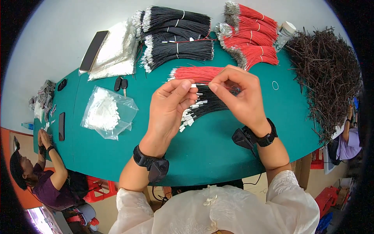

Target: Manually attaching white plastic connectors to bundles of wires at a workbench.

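Both hands are working together: the left hand [171, 103] is pinching a white sleeve [193, 85], the right hand [239, 95] pinching a black wire [220, 86]. Beneath them, some sleeved wires [202, 107] are lying finished; red wires [196, 73] beyond look unsleeved.

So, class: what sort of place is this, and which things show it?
Probably a wire assembly workshop: bundles of cut black wires and red wires lie on a green table, beside a bag of small white sleeves.

Bare desk [218, 144] lies near the hands; wire bundles [175, 50] far, bag [107, 113] left and brown pile [327, 74] right block.
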Available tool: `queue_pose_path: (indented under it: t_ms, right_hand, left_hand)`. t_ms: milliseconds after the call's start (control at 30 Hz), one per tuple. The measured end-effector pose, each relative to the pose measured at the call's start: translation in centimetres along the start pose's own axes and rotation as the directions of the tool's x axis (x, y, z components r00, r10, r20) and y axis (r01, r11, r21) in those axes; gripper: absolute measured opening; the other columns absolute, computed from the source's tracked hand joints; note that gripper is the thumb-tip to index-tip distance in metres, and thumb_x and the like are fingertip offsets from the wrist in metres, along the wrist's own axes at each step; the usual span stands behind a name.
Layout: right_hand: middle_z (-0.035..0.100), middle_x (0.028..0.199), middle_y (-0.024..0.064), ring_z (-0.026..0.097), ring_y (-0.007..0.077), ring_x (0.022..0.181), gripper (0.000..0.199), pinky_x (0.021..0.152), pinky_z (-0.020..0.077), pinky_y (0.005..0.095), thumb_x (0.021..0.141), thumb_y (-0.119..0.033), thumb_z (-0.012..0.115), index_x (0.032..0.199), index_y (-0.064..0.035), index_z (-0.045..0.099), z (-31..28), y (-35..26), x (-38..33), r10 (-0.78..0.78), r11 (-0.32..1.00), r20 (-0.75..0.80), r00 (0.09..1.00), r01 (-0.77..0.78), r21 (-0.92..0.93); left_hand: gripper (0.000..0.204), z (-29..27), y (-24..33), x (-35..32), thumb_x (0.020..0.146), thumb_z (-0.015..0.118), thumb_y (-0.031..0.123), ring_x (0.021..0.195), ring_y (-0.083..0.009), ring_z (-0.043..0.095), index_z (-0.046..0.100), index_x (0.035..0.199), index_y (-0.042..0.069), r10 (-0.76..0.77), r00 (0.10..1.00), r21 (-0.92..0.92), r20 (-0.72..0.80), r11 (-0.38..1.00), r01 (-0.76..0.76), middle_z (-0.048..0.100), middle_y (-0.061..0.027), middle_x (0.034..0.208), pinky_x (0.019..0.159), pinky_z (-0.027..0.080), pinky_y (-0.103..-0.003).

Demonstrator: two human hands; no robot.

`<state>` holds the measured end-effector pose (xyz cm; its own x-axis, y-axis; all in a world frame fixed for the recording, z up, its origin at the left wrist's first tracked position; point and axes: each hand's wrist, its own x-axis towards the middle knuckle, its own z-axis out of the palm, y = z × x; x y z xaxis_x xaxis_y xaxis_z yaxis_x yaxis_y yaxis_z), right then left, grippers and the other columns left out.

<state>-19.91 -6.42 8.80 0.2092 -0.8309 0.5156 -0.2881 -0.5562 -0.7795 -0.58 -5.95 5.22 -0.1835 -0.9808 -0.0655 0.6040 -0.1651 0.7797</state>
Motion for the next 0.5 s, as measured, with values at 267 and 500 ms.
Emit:
queue_pose_path:
  t_ms: [267,500]
  right_hand:
    - [0.063,0.080,0.0003,0.056,0.0027,0.071,0.005,0.061,0.0431,0.0185,0.090,-0.001,0.068,0.089,0.0032,0.065,-0.2,0.4,-0.2,0.124,0.989,0.052,0.991,-0.128,0.076]
    - [0.063,0.080,0.0011,0.057,0.0034,0.072,0.005,0.062,0.0445,0.0189,0.089,0.001,0.069,0.087,0.0036,0.064,-0.5,0.1,-0.3,0.113,0.991,0.024,0.993,-0.115,0.075]
  left_hand:
    - [0.016,-0.5,0.0,0.1,0.095,0.067,0.013,0.077,-0.0126,0.067,0.068,0.104,0.000,0.043,0.994,-0.006,0.098,0.999,-0.043,0.071,-0.0085,0.092,0.073,0.056,-0.024]
    - [0.018,0.5,0.3,-0.2,0.092,0.068,0.005,0.085,-0.0162,0.070,0.067,0.108,-0.002,0.092,0.996,0.099,0.012,0.991,-0.093,0.072,-0.0109,0.098,0.078,0.058,-0.027]
